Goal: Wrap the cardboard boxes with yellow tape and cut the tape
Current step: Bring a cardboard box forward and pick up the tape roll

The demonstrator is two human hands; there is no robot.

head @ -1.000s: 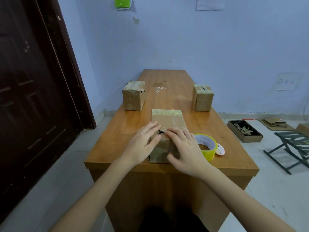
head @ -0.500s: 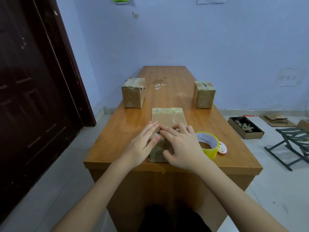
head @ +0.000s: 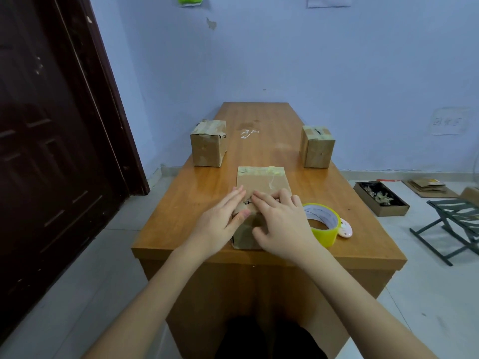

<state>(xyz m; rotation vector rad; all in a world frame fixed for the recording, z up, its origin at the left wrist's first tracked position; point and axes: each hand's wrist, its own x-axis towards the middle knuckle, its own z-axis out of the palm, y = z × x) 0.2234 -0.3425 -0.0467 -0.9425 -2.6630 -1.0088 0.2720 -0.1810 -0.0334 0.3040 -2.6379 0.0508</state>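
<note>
A cardboard box (head: 261,181) with yellow tape along its far top edge stands near the front edge of the wooden table (head: 261,125). My left hand (head: 220,224) and my right hand (head: 282,221) both lie flat on the box's top, fingers straight, fingertips almost meeting at its middle. They cover most of the near half of the top. A roll of yellow tape (head: 322,224) sits on the table just right of the box, with a small white and pink cutter (head: 345,230) beside it.
Two more cardboard boxes stand farther back, one on the left (head: 208,143) and one on the right (head: 317,146). A dark door (head: 51,125) is at the left. On the floor to the right are a tray of scraps (head: 381,198), flat cardboard (head: 427,186) and a folding rack (head: 456,221).
Both hands stay pressed on the box top; my right hand's fingers have slid slightly left and forward. The box and tape roll have not moved.
</note>
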